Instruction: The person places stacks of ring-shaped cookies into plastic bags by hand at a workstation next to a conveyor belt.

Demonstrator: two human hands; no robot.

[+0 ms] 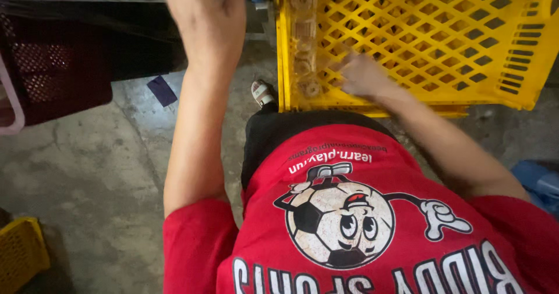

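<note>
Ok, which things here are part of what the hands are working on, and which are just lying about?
In hand:
right hand
yellow crate
round pieces lined along its wall
left hand, raised, empty

Lying about:
dark red basket
small yellow crate
blue container
dark scrap

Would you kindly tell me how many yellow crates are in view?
2: a large yellow crate at the upper right, under the right hand, and a small one at the lower left corner, partly cut off.

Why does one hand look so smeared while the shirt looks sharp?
Head view: the right hand is motion-blurred over the yellow crate; the left hand is softly blurred too. The red shirt stays crisp, and the wide lens bends the crate's edges.
</note>
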